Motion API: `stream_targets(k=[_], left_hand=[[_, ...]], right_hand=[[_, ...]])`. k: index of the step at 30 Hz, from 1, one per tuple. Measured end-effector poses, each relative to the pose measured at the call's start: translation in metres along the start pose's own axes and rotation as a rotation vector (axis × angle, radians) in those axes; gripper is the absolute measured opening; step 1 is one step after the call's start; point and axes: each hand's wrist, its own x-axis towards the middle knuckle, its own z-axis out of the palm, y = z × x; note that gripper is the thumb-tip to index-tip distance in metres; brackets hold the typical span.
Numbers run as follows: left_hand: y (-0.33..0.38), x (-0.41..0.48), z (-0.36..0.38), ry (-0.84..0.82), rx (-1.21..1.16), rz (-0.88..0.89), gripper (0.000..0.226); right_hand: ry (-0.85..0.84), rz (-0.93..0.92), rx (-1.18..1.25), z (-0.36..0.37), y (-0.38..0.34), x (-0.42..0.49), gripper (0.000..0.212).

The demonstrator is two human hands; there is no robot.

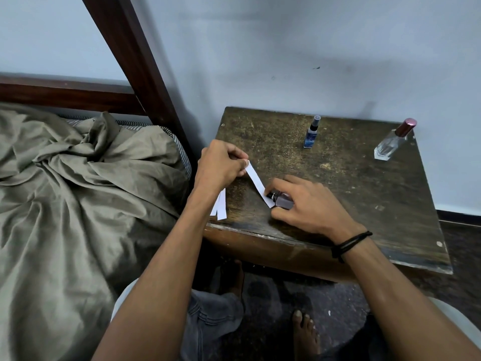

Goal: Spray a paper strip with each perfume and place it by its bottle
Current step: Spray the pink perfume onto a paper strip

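One view only — a wide-angle camera worn on the person's head, looking forward and steeply down. It sits close above the wooden table [338, 183], whose front edge runs across the middle of the frame, and both forearms reach in from the bottom edge. The wall [286, 48] behind the table fills the top; a bed with an olive sheet [65, 191] takes the left side. Straight below, the view reaches the person's knees and bare feet on the floor — edges bend with the wide lens.
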Motion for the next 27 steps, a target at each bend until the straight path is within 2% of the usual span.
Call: stream_targets(k=[7,12,27], left_hand=[[0.003,-0.001,0.000,-0.028,-0.005,0.005,0.019],[0.008,-0.008,0.005,-0.097,0.019,0.028,0.010],[0.016,-0.015,0.004,-0.162,-0.030,0.028,0.005]], right_hand=[[0.102,0.018,0.183,-0.002,0.004,0.002,0.044],[0.195,0.026,0.177,0.004,-0.003,0.004,0.042],[0.198,0.023,0.093,0.011,-0.008,0.005,0.043]])
